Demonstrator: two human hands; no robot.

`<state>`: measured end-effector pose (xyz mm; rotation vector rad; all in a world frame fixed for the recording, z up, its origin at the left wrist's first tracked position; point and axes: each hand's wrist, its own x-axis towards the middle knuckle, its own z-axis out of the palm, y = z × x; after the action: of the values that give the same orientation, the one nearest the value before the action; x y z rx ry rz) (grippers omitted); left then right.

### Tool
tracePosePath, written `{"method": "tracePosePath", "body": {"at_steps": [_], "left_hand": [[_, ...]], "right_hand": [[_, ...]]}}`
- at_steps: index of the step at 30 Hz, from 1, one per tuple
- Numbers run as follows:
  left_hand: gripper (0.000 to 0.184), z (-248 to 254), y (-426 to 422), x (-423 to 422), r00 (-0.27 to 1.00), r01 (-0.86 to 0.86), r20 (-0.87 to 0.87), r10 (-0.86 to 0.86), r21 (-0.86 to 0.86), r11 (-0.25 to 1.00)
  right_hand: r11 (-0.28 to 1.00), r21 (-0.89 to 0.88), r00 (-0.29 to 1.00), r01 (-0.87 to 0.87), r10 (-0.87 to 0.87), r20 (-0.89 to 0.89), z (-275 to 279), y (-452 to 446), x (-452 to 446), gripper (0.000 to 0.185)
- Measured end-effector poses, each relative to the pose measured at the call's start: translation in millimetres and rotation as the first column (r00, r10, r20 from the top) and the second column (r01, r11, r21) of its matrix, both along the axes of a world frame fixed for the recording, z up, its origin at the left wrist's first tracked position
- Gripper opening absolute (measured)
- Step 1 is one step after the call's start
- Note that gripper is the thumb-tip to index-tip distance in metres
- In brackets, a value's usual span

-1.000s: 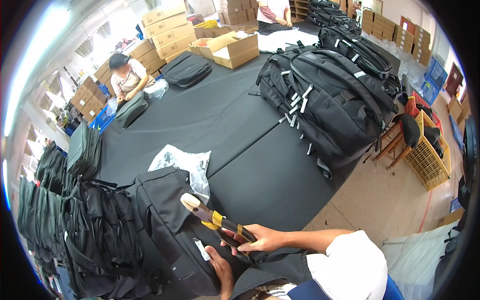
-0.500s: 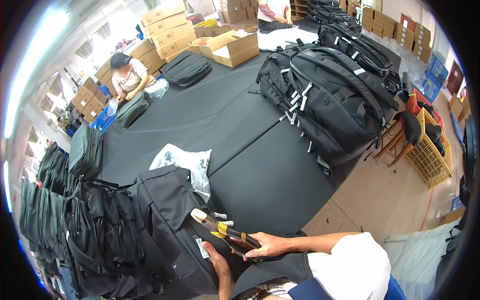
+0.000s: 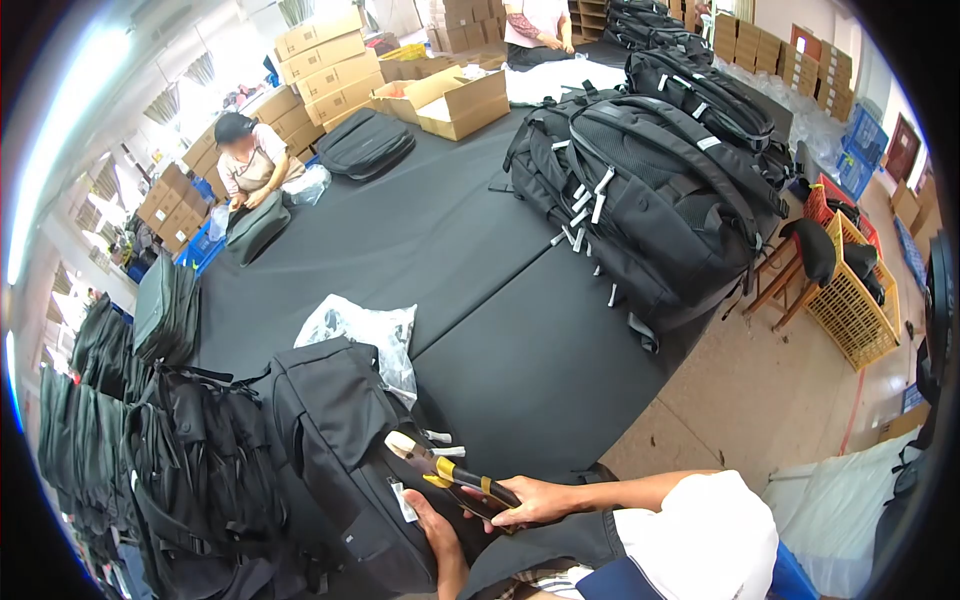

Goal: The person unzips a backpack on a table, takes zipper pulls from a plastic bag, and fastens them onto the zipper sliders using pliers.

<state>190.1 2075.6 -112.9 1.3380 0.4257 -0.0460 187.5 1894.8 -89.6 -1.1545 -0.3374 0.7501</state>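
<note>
A black backpack [image 3: 335, 410] lies in front of me at the table's near edge. My left hand [image 3: 437, 530] grips its side, thumb beside a white zipper-pull cover [image 3: 403, 500]; the other fingers are mostly hidden. In my right hand [image 3: 530, 500] is a pair of pliers [image 3: 455, 474] with black and yellow handles and a pale, wrapped-looking tip. The jaws rest over the backpack's side, close to more white-covered zipper pulls [image 3: 443, 444]. Whether the jaws touch the fabric I cannot tell.
Crumpled clear plastic [image 3: 365, 330] lies behind the backpack. Stacked black bags [image 3: 200, 470] stand at left, more backpacks [image 3: 650, 200] at right. A co-worker [image 3: 255, 165] handles a bag at far left; another person [image 3: 538, 30] stands at the back. A yellow crate [image 3: 850, 315] is on the floor.
The handles of the pliers have come closer together in my right hand. My left hand stays on the backpack. The whole view has shifted slightly.
</note>
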Motion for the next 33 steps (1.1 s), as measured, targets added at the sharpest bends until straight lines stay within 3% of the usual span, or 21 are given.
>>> {"method": "tracePosePath", "body": {"at_steps": [6,8,11,16,21,23,28,33], "left_hand": [[0.070,23,-15,-1,0.998,-0.050,0.051,0.049,0.025,0.998],[0.070,32,-19,-2,0.997,-0.069,0.047,0.067,0.054,0.996],[0.071,40,-22,-3,0.998,-0.056,-0.002,0.056,0.086,0.995],[0.072,31,-13,-4,0.998,0.048,-0.031,-0.047,0.029,0.998],[0.072,-3,-2,-4,0.999,-0.050,-0.008,0.051,0.111,0.993],[0.072,-13,4,-5,0.998,-0.049,-0.037,0.054,0.125,0.991],[0.071,-36,15,-5,0.997,-0.053,-0.055,0.061,0.148,0.988],[0.072,-41,20,-6,0.997,0.008,-0.075,-0.003,0.063,0.998]], "right_hand": [[1.000,0.013,0.999,0.012,-0.011,-0.040,-2,1,1,0.042],[0.995,-0.032,0.995,-0.090,0.089,-0.036,3,-3,4,0.044],[0.999,0.011,0.998,-0.041,0.041,-0.050,8,-1,2,0.048],[0.999,-0.004,0.998,-0.038,0.038,-0.056,14,-2,2,0.057],[0.999,0.033,0.998,0.015,-0.013,-0.062,6,2,0,0.063],[0.993,-0.014,0.992,-0.113,0.112,-0.063,5,-1,4,0.070],[0.993,0.016,0.991,-0.115,0.116,-0.063,-2,0,3,0.075],[0.994,0.032,0.991,-0.108,0.111,-0.076,-1,0,1,0.076]]}}
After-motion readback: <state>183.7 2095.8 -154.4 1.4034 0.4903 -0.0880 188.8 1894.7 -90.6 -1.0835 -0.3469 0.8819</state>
